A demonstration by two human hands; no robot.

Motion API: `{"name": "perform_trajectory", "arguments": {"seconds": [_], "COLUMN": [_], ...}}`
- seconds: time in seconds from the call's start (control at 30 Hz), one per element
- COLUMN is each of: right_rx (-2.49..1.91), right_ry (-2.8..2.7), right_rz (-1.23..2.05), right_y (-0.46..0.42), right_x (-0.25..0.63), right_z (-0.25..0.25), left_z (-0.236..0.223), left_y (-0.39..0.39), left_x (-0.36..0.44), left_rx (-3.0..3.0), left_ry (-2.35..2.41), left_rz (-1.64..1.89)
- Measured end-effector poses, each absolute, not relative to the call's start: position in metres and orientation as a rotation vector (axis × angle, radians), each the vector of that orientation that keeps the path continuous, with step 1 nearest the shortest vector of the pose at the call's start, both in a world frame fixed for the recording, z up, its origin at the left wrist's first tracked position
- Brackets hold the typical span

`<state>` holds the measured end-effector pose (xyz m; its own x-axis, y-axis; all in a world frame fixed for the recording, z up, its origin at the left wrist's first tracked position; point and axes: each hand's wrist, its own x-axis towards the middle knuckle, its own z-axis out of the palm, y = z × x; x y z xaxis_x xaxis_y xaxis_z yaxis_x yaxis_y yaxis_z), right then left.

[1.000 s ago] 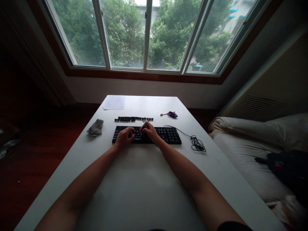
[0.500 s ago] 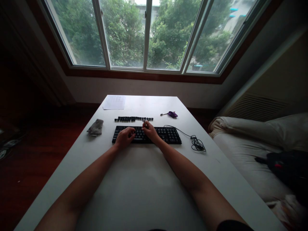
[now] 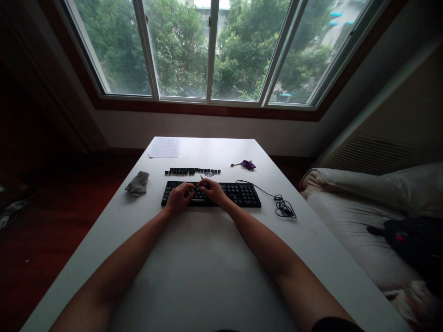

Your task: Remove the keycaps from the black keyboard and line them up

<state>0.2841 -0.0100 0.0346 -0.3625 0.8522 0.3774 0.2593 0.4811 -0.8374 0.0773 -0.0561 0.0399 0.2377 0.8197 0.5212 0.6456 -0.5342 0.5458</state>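
Note:
A black keyboard [image 3: 233, 193] lies across the white table. My left hand [image 3: 179, 195] rests on its left part, fingers curved and thumb apart, with no object visible between them. Close beside it, over the middle keys, my right hand [image 3: 212, 190] pinches a small thin tool [image 3: 202, 178] whose tip points up and away; its exact kind is too small to make out. Behind the keyboard, several loose black keycaps [image 3: 182, 171] stand in rows. A round, shiny, flat piece [image 3: 209, 174] lies by the right end of those rows.
A crumpled grey cloth [image 3: 137, 183] lies left of the keyboard. To the right are the coiled cable [image 3: 285, 207] and a purple item with a thin handle [image 3: 248, 164]. Paper [image 3: 164, 147] lies at the far left corner of the table [image 3: 207, 267]; a bed [image 3: 346, 207] stands at right.
My right hand has shifted slightly left and nearer to me, closer to my left hand. The thin tool has moved with it, uncovering the round shiny piece. My left hand stays put.

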Motion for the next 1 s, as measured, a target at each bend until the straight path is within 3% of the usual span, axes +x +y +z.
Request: {"name": "perform_trajectory", "arguments": {"seconds": [1.0], "right_rx": [-0.895], "right_ry": [-1.956], "right_rz": [0.897], "right_y": [-0.0128], "right_x": [0.2858], "right_z": [0.0398], "left_z": [0.0419], "left_y": [-0.057], "left_x": [0.0775], "left_rx": [2.309], "left_ry": [1.38], "left_rz": [1.161]}}
